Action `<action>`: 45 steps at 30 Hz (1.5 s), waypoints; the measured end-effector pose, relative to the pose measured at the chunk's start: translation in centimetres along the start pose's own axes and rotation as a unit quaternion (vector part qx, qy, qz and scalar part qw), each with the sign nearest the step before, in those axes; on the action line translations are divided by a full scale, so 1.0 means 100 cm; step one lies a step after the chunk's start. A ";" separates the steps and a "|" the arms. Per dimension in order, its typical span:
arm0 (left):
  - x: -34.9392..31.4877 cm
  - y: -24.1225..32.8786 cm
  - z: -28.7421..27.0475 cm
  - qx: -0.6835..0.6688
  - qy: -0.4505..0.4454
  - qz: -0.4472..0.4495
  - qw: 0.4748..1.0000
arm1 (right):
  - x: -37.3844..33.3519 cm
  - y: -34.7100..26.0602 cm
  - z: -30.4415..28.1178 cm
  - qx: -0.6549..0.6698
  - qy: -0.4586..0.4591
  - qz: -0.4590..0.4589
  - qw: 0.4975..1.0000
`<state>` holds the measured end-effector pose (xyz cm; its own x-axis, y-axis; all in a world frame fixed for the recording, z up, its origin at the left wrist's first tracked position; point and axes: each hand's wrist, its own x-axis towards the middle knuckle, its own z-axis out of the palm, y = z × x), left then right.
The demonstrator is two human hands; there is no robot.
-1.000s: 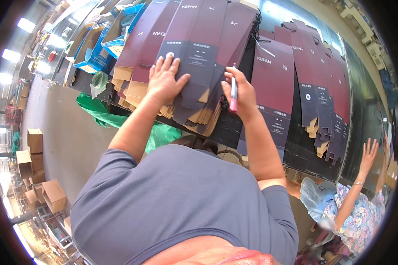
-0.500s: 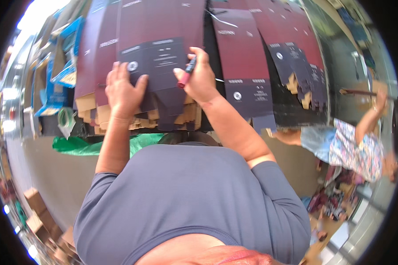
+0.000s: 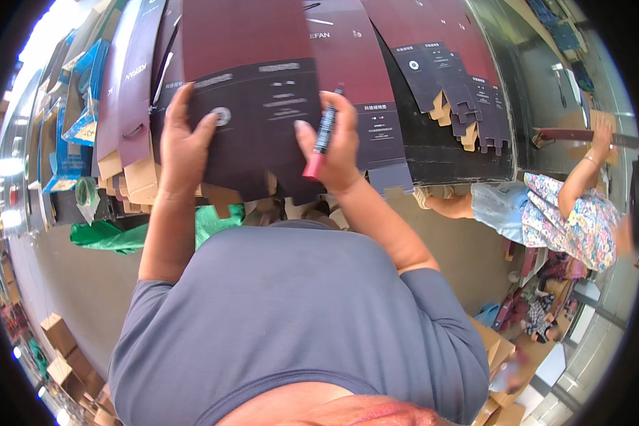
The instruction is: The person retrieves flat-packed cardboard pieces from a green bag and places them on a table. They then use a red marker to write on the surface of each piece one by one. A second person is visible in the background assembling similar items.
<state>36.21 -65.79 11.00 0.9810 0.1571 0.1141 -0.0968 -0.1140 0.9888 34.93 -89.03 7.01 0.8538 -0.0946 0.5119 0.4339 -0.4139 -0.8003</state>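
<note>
A flat maroon and dark-grey printed carton sheet (image 3: pixel 255 145), perhaps several layered together, is lifted between my hands above the table. My left hand (image 3: pixel 179 149) grips its left edge, thumb on the printed face and fingers around the side. At the right edge is my right hand (image 3: pixel 342 145), its thumb on the face. Tucked in that same hand is a marker pen (image 3: pixel 325 131) with a dark barrel and a pink-red end, slanting upward. The sheet's lower edge, with cut flaps, hangs toward my body.
More flat cartons (image 3: pixel 383 135) overlap on the black table (image 3: pixel 447 167) to the right, others (image 3: pixel 131 99) to the left. Blue open boxes (image 3: pixel 71 156) and a roll of tape (image 3: pixel 86 195) sit at far left. Green sheeting (image 3: pixel 120 238) lies below. A co-worker (image 3: pixel 568 213) stands at right.
The carton sheet under my hands has come up off the stack, nearer to me. My left hand has gone from lying flat to gripping its edge. The marker stays in my right hand.
</note>
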 end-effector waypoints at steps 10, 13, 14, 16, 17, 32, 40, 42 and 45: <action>-0.061 -0.089 0.171 0.178 -0.047 -0.075 0.980 | -0.028 0.113 -0.169 0.053 0.019 0.135 0.989; -0.067 -0.102 0.177 0.222 -0.054 -0.106 0.968 | -0.020 0.131 -0.163 0.245 -0.023 0.214 0.945; -0.066 -0.103 0.179 0.223 -0.052 -0.103 0.968 | -0.018 0.135 -0.158 0.259 -0.031 0.226 0.938; -0.067 -0.103 0.178 0.226 -0.048 -0.096 0.968 | -0.020 0.147 -0.146 0.265 -0.058 0.250 0.930; -0.067 -0.101 0.178 0.222 -0.052 -0.112 0.967 | -0.024 0.151 -0.142 0.254 -0.068 0.253 0.931; -0.065 -0.104 0.174 0.222 -0.073 -0.117 0.965 | -0.043 0.181 -0.134 0.147 -0.051 0.186 0.970; -0.065 -0.105 0.172 0.221 -0.078 -0.103 0.967 | -0.043 0.182 -0.128 0.122 -0.056 0.180 0.974; -0.065 -0.101 0.172 0.226 -0.079 -0.115 0.964 | -0.043 0.182 -0.128 0.111 -0.057 0.173 0.977; -0.065 -0.100 0.172 0.224 -0.082 -0.126 0.963 | -0.043 0.182 -0.129 0.095 -0.062 0.166 0.979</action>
<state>33.72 -82.49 -1.24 0.9809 0.0813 -0.1768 0.1934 -0.5095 0.8385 35.49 -107.88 -5.72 0.9804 -0.0798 0.1804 0.1614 -0.2014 -0.9661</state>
